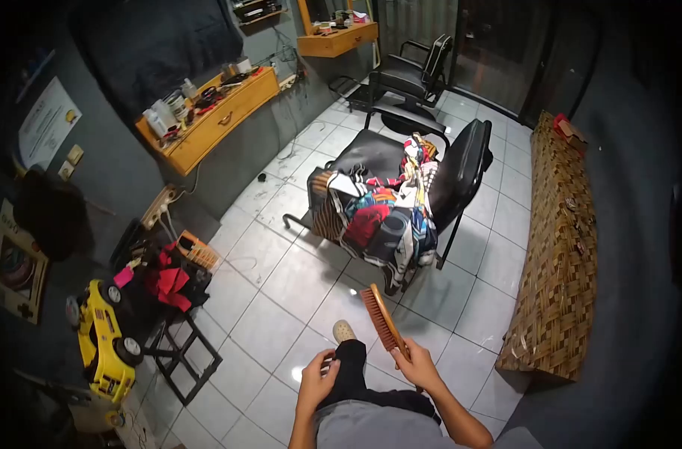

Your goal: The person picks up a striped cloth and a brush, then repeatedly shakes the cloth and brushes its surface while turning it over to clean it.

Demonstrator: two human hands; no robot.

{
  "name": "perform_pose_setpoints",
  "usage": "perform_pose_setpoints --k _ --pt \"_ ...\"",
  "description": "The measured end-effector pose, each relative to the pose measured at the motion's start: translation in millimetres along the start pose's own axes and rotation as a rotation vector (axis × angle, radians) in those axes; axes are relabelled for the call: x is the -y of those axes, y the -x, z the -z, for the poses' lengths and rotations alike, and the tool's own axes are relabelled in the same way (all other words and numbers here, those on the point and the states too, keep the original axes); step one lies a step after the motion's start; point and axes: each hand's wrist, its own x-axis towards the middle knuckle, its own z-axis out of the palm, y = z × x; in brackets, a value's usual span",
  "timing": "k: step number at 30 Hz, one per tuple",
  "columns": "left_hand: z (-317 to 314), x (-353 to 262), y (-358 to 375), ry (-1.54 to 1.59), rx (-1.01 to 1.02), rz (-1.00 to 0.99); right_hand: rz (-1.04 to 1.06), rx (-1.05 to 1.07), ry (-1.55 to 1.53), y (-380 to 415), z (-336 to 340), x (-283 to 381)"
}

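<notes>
tiled floor (281, 299) below; right hand (416, 367) holds unlabelled wooden brush (378, 318).

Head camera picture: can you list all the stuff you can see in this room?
Barber chair: two, black; near one mid-room, other behind it.
Patterned cloth: one, multicoloured, draped over the near chair.
Wooden shelf: two, light brown, on the left wall, cluttered with bottles.
Woven bench: one, brown, right side.
Toy car: one, yellow, lower left.
Red cloth: one, on a black stand beside the toy car.
Floor: white tiles.
Brush: one, wooden, in the right hand.
Left hand: resting on the dark trouser knee.
Right hand: gripping the brush handle.
</notes>
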Motion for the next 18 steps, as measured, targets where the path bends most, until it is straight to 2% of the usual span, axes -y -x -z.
perform_pose_setpoints --k 2,3,6,8,9,11,18 --pt "-2 -23 -8 -0.040 -0.001 -0.107 0.006 -0.003 0.034 2 5 18" --pt "23 -28 -95 -0.025 0.010 -0.165 0.026 -0.025 0.047 -72 -13 54" --pt "49 -63 -170 -0.035 0.035 -0.239 -0.013 -0.013 0.034 -122 -23 97" --pt "58 -88 -211 -0.051 0.063 -0.264 0.039 -0.065 0.074 -147 -24 114" --pt "62 -100 -232 -0.065 0.085 -0.259 0.023 -0.078 0.058 -161 -26 117" --pt "65 -119 -270 -0.102 0.124 -0.375 0.150 -0.246 0.204 -191 -26 114" --pt "40 -152 -384 -0.186 0.140 -0.437 0.106 -0.376 0.188 -308 -1 111"
